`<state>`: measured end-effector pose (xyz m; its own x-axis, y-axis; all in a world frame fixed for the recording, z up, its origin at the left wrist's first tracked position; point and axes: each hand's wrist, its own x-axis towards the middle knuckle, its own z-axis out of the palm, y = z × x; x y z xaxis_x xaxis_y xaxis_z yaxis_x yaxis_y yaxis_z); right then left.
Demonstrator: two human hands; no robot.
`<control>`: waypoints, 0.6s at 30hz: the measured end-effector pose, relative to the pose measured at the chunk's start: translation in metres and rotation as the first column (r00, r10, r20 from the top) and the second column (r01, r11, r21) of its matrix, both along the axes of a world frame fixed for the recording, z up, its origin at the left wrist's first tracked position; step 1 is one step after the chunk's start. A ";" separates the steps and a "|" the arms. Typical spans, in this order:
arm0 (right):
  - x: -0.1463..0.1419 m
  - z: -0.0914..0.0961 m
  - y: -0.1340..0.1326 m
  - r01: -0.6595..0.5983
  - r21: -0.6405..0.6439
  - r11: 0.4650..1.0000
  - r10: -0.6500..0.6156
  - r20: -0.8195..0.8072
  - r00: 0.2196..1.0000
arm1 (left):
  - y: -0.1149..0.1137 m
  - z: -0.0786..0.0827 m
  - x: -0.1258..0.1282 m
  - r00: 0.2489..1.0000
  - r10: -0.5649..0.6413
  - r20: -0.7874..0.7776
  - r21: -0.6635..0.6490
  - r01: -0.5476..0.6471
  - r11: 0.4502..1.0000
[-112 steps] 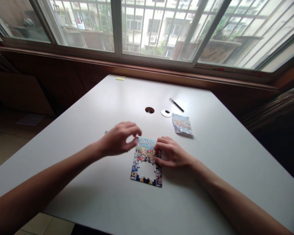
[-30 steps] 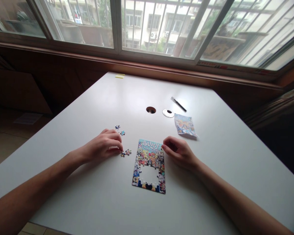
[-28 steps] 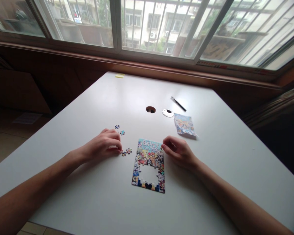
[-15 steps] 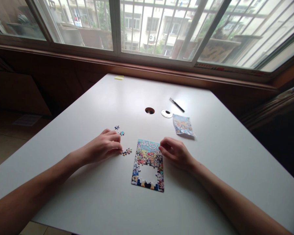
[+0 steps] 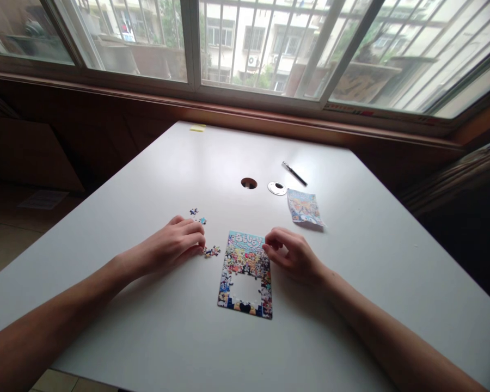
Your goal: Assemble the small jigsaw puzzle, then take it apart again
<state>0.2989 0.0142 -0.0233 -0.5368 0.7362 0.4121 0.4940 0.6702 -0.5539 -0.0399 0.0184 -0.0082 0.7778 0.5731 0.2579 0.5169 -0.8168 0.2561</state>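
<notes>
A colourful jigsaw puzzle (image 5: 248,256) lies flat on the white table, with a blank gap in its lower middle. My right hand (image 5: 292,253) rests at the puzzle's upper right edge, fingers curled and fingertips against it; whatever they may pinch is hidden. To the puzzle's left, my left hand (image 5: 177,242) has its fingers bent down and closed beside a small cluster of loose puzzle pieces (image 5: 211,251). Its fingertips hide what they may hold. Beyond that hand lie more loose pieces (image 5: 198,219) and a dark single piece (image 5: 194,211).
A crumpled printed sheet (image 5: 305,208) lies at the right, near a round cover (image 5: 276,188) and a black pen (image 5: 294,173). A cable hole (image 5: 249,183) opens in the white table (image 5: 155,326). A yellow sticky note (image 5: 197,128) sits at the far edge, below the window.
My left hand has shifted slightly right and up at the cluster of pieces. My right hand stays at the puzzle's edge. The whole view has moved a little.
</notes>
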 end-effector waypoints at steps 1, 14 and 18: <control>-0.003 0.003 -0.003 -0.013 0.016 1.000 0.013 -0.010 1.000 | -0.003 0.001 0.003 1.000 0.006 0.028 0.000 -0.006 1.000; -0.040 0.015 -0.044 -0.021 0.000 1.000 0.021 -0.056 0.998 | -0.037 0.000 0.054 0.977 0.071 0.203 -0.037 -0.065 0.997; -0.040 0.012 -0.044 -0.024 -0.070 0.997 0.021 -0.052 0.998 | -0.038 -0.004 0.055 0.977 0.081 0.198 -0.050 -0.072 0.996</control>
